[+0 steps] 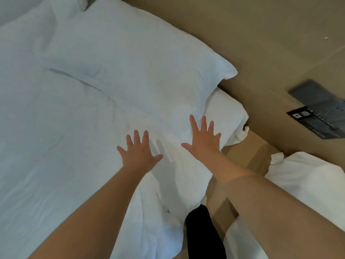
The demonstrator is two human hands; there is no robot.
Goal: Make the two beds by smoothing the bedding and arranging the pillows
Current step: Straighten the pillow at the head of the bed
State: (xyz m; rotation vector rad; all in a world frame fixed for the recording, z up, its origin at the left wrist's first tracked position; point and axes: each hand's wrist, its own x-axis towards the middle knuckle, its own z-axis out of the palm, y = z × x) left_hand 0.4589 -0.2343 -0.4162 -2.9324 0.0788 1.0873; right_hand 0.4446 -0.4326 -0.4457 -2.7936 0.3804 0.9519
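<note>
We are laying our left hand [139, 149] flat on the white duvet [56, 137], close to the near edge of the bed. Its fingers [136, 137] are spreading wide and straight and are holding nothing. Our right hand [202, 141] is resting palm down just beside it, a little farther up the bed, where the duvet is meeting the lower edge of the pillow [140, 62]. Its fingers [193, 122] are also fanning wide and gripping nothing. Both forearms are reaching in bare from the bottom of the view.

The pillow is lying at an angle across the head of the bed, one corner pointing toward the tan wall [261, 43]. The mattress corner [229, 113], wrapped in a white sheet, is showing beneath it. The duvet is covering the rest of the bed to our left, creased in long folds, and part of it is hanging bunched over the near edge below our hands. A corner of another pillow [18, 8] is showing at the top left.

To our right, the white corner of the second bed [308, 180] is coming into view, apart from the first bed across a tan gap. A dark control panel [317, 116] is sitting on the wall above it. A black-clad leg [203, 232] is showing between our arms at the bottom.
</note>
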